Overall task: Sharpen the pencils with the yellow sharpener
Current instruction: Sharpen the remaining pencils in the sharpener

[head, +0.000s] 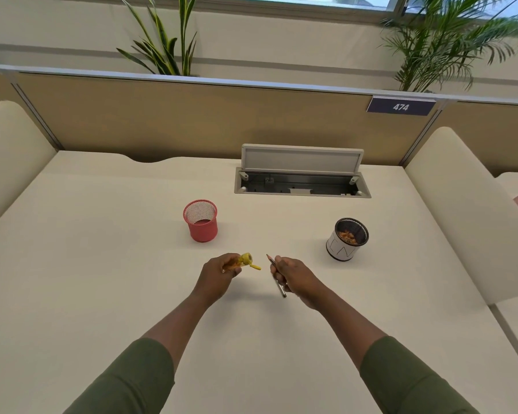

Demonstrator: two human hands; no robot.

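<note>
Hands hover over the middle of a cream desk point(102, 234), both arms in olive-green sleeves reaching forward from the near edge. The left hand point(218, 276) is curled around the yellow sharpener point(245, 261), whose clear body shows orange-brown shavings inside; its yellow crank handle sticks out to the right, toward the other hand. The right hand point(293, 277) grips a dark pencil point(277, 274) between thumb and fingers, the sharpened tip pointing up and away toward the sharpener, the blunt end jutting out below the hand toward the person. Pencil tip and sharpener are near one another but apart, with bare desk showing between them. Beyond the left hand stands a red mesh pencil cup point(201, 221), upright, nothing visible rising above its rim. To the right, beyond the right hand, stands a black mesh cup with a white wrap point(345, 239), tilted slightly in this wide view, holding a heap of orange-brown shavings. Farther back, a cable hatch point(302, 171) set into the desk has its grey lid propped open. A tan partition runs behind the desk with a dark number plate reading 474 point(400, 106), and two potted plants rise above it, a snake plant point(165, 46) on the left and a palm point(440, 46) on the right.
</note>
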